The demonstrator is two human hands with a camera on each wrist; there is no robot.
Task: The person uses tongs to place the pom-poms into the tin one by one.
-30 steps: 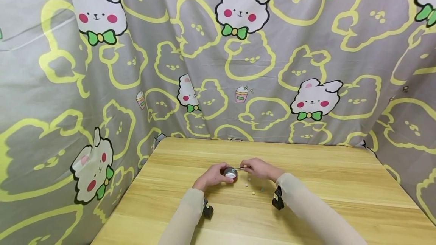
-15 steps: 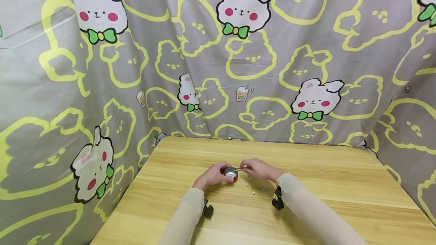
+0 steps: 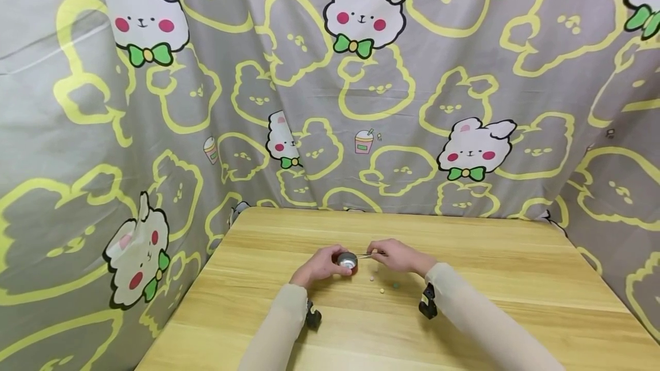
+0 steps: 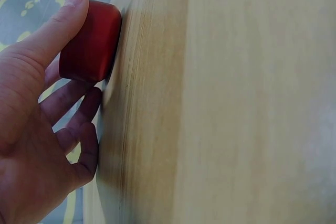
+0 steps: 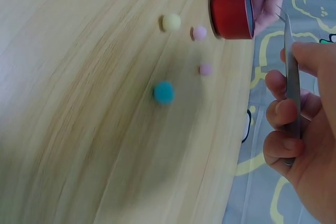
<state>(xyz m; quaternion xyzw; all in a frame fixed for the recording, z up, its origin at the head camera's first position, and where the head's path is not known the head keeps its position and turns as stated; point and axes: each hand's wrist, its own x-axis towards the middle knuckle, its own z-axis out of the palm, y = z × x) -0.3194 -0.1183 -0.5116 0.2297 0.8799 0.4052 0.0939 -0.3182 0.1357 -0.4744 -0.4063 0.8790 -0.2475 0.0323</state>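
Note:
A small red bowl with a silvery inside (image 3: 348,261) stands on the wooden table, and my left hand (image 3: 322,264) grips its side between thumb and fingers. The bowl's red outer wall (image 4: 93,43) fills the space beside the thumb in the left wrist view. Metal tweezers (image 5: 292,85) are held in my right hand (image 5: 310,114), their tips apart near the bowl's rim with nothing seen between them. On the table lie a teal pompom (image 5: 164,93), a pale yellow one (image 5: 171,22) and two pink ones (image 5: 199,33), (image 5: 205,69).
The wooden table (image 3: 289,239) reaches back to a grey curtain (image 3: 392,90) with yellow outlines and white cartoon heads. Each forearm carries a black wrist camera, the left (image 3: 313,316) and the right (image 3: 427,302). The pompoms lie in front of my right hand.
My right hand has drawn slightly to the right, and the tweezer tips have moved from over the bowl to its right rim. The left hand keeps its grip on the bowl.

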